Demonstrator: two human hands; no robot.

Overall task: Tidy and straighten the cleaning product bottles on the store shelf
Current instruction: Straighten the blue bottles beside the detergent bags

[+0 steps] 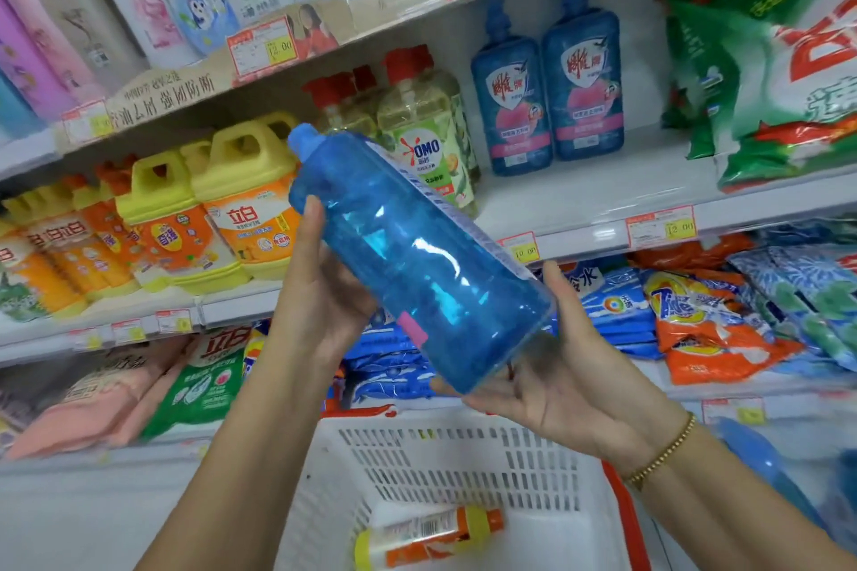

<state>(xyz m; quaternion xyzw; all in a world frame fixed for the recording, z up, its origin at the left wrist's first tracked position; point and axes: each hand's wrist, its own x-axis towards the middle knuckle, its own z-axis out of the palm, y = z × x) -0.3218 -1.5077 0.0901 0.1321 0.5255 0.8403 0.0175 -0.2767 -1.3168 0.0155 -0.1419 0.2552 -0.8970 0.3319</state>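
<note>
A blue bottle (412, 255) is held tilted in front of the store shelf (579, 199), cap up and to the left, above a white basket (463, 436). The grip of the left hand (320, 292) is wrapped round its upper body, thumb laid along the side and fingers hidden behind. The base is cradled by the right hand (570, 389), its grip left wide, palm up and fingers nearly straight. Two blue bottles (510, 107) are stood upright on the shelf behind. An orange bottle (431, 533) is seen lying in the basket.
</note>
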